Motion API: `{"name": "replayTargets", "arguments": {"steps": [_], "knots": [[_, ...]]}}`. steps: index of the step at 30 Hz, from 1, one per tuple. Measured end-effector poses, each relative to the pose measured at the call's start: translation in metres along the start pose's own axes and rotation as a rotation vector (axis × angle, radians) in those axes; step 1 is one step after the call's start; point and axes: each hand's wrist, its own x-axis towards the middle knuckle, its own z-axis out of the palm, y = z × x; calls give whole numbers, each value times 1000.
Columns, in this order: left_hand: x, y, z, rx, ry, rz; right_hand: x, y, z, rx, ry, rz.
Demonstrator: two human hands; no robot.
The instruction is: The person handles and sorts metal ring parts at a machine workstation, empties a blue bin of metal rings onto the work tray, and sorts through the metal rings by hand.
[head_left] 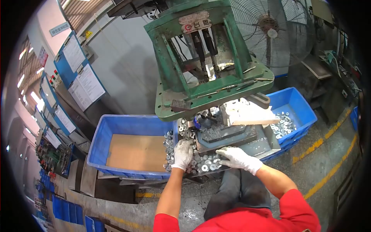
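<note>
My left hand point(182, 154), in a white glove, reaches in among small grey metal parts point(188, 134) at the left side of the machine bed. Its fingertips blend with the parts, so any grip is hidden. My right hand point(240, 159), also gloved, is at the front edge of the bed with its fingers apart. They reach toward a pile of round metal pieces with holes point(205, 164); I see none held. Between and beyond my hands is the dark metal die block point(226, 136), under the green press head point(212, 91).
On the left stands a blue bin point(131, 120) with a cardboard sheet point(135, 152) and metal parts along its right side. Another blue bin point(299, 106) at right holds more pieces. A large fan point(270, 33) stands behind; clipboards point(87, 87) hang at left.
</note>
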Motion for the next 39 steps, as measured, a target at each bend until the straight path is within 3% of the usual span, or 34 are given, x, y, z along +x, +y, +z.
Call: {"name": "replayTargets", "arguments": {"steps": [6,9,15,22,28,31,35,36,39], "knots": [[-36,39,-8,-14,8,-69,-5,-8,-9,-62,-53,78],[-47,56,-1,115,122,-118,-1,-11,-10,-46,-116,134],[-49,83,0,-56,277,-152,-15,12,-5,-16,-38,136],[-46,110,15,-26,125,-75,-27,13,-36,-36,-119,328],[-32,143,31,145,-91,-117,-29,29,-15,-72,105,207],[-23,160,48,178,-85,-105,-30,29,-14,-171,156,215],[-27,162,60,212,-63,-106,-38,30,-16,-202,154,239],[-32,154,65,211,94,-6,-40,32,-15,-158,153,243],[-35,159,27,68,178,-33,-50,30,-24,-44,210,307]]}}
